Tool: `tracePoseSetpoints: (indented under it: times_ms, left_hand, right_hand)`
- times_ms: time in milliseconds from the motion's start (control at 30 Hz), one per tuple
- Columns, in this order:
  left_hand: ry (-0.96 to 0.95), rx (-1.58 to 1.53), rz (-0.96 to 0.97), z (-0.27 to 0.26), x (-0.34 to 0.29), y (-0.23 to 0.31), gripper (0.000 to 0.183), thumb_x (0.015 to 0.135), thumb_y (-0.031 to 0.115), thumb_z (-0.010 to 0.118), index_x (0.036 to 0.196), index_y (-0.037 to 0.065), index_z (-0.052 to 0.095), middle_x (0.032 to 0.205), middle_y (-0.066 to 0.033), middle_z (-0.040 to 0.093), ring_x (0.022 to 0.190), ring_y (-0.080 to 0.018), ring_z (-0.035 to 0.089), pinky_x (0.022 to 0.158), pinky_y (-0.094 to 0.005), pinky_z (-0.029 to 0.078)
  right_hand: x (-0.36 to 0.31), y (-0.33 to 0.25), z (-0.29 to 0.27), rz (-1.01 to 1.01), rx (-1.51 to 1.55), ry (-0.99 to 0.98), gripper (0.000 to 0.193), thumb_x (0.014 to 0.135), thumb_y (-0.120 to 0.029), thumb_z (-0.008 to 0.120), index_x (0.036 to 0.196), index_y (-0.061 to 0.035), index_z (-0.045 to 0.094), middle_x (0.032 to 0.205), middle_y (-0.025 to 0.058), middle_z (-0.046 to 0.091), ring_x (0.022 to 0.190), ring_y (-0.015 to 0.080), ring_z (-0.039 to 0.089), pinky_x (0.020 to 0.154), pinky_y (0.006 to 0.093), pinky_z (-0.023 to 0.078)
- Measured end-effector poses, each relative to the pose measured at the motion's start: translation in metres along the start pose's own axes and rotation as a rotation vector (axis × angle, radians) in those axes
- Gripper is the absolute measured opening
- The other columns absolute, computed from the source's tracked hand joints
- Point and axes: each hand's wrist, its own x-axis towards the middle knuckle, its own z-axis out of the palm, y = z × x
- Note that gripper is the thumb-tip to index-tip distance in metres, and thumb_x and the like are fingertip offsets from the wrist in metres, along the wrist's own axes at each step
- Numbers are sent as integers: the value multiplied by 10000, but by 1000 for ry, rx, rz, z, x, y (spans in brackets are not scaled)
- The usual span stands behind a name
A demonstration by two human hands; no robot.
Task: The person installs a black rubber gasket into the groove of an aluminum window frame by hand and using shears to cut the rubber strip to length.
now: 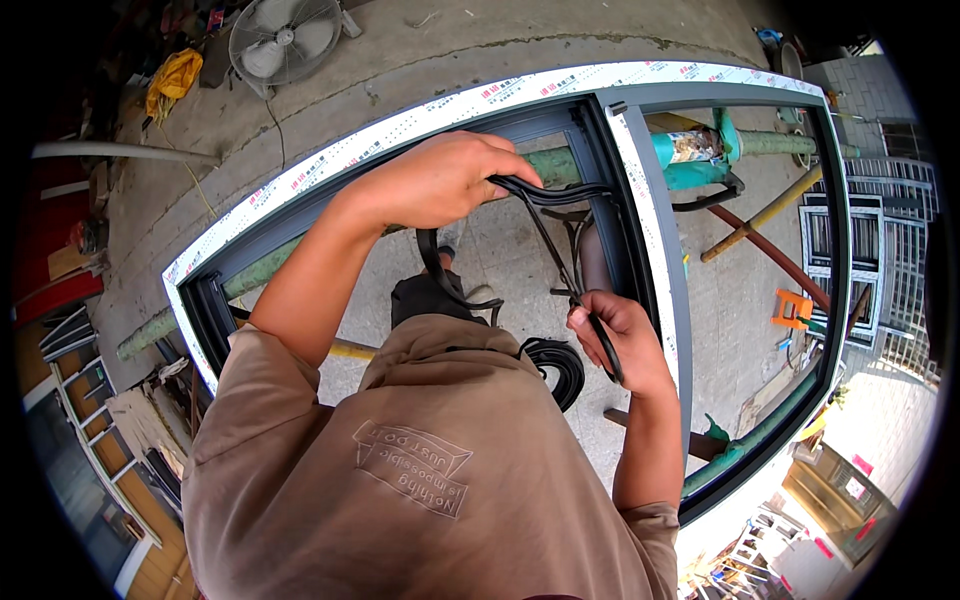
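My left hand (pixel 445 180) pinches a black rubber sealing strip (pixel 565 194) that runs right to the middle bar of a window frame (pixel 640 200). The frame is dark grey with white printed film on its faces. More of the strip hangs below my left hand in a loop. My right hand (pixel 625 340), lower and beside the middle bar, is closed round the dark handles of a pair of scissors (pixel 553 255). Their blades point up toward the strip near my left fingers. Whether the blades touch the strip, I cannot tell.
A coil of black strip (pixel 560 372) lies below, beside my shirt. Green-wrapped bars (pixel 785 143) support the frame. A floor fan (pixel 285 38) and a yellow bag (pixel 173 80) are at the far left. An orange stool (pixel 792 308) and stacked metal frames (pixel 890 225) stand right.
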Motion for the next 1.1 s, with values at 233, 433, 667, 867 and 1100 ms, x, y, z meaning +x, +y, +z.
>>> tracePoseSetpoints:
  times_ms: [233,433,667,867,1100]
  left_hand:
    - [-20,-40,-1,3,-3,-7,377,999,-35,699,1365,43,740,1265,-175,743,1225,-397,710,1041,-476,555]
    - [-25,-110,-9,5,-6,-14,386,1029,13,698,1413,35,718,1285,-186,744,1246,-376,704,1081,-455,538]
    - [31,-154,-124,9,-8,-13,379,1071,91,682,1444,28,711,1382,-193,737,1295,-397,689,1123,-474,528]
    - [196,-66,-126,28,-15,-9,408,1049,76,700,1456,63,721,1302,-167,744,1233,-351,701,1074,-442,540]
    - [266,-49,-153,41,-19,1,432,1014,69,698,1445,83,731,1317,-175,751,1245,-413,707,1060,-499,561]
  right_hand:
    - [-3,-4,2,-26,-106,29,526,1082,-405,800,763,-31,612,584,4,518,565,96,466,533,348,375]
    - [2,4,7,-111,-204,82,491,1042,-390,845,814,0,653,613,32,517,601,106,446,554,340,381]
    - [-6,31,20,-173,8,154,354,958,-262,941,986,-12,691,764,21,612,726,62,520,628,290,428]
    - [57,-13,77,-391,404,514,324,977,-200,916,1047,-23,654,921,29,734,801,82,623,727,274,523]
    - [106,-42,108,-457,420,727,246,1016,-135,852,1073,-19,643,916,26,730,810,73,635,742,268,536]
